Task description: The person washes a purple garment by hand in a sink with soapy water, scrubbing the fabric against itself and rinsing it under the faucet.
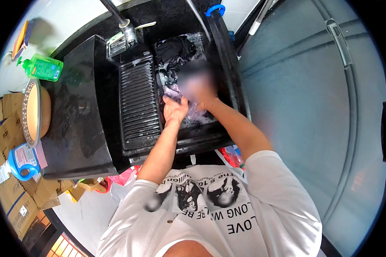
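Observation:
In the black sink basin, wet lilac cloth lies among suds. My left hand has hold of this cloth near the basin's left side, its fingertips partly hidden by the folds. Close beside it on the right is my right hand, over the same soapy wash. A blur covers most of that hand, so its fingers and anything in them cannot be made out. Dark wet clothing fills the far part of the basin. Directly left of my hands slopes a ribbed black washboard.
A chrome faucet rises behind the washboard. On the black counter stand a green pump bottle, a tan basin on its side and a blue detergent bottle. Cardboard boxes are at left; a frosted glass panel borders the right.

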The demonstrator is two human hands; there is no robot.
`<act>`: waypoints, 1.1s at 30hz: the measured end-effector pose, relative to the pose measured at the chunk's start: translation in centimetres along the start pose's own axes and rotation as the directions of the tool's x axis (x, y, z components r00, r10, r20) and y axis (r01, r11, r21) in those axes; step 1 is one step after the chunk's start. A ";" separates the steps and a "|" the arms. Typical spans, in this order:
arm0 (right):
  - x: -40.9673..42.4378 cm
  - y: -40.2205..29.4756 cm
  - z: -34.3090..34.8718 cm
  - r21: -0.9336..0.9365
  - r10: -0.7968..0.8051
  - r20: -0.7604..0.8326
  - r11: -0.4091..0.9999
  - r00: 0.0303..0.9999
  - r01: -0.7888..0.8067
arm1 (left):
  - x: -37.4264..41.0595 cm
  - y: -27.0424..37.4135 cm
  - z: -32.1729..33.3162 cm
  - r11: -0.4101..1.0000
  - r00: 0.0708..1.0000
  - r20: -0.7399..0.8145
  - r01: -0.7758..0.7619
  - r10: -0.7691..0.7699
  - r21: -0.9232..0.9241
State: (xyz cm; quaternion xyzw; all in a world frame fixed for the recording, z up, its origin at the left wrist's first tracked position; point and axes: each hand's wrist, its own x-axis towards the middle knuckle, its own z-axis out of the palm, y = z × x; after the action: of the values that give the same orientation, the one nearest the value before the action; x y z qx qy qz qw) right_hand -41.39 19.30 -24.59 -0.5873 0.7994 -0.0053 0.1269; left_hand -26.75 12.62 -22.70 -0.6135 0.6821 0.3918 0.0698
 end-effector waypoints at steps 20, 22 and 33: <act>-4.6 -9.5 -5.9 0.571 0.025 -0.447 0.777 0.894 0.264 | 3.6 -1.4 1.6 -0.060 0.597 0.526 0.693 0.605 -0.718; -2.8 -9.1 -4.9 0.525 0.083 -0.454 0.829 0.887 0.191 | 5.7 -3.5 3.7 -0.012 0.638 0.514 0.634 0.573 -0.773; 2.2 4.7 -4.0 0.776 0.196 -0.151 0.631 0.969 -0.007 | 0.4 0.8 -4.1 0.494 0.960 0.134 -0.006 0.247 -0.869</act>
State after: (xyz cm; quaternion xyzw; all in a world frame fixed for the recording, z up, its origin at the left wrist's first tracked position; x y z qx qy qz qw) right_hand -47.21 18.12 -21.88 -0.4262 0.7615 -0.4033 0.2753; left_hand -25.99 9.74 -19.72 -0.4617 0.4258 0.7542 -0.1914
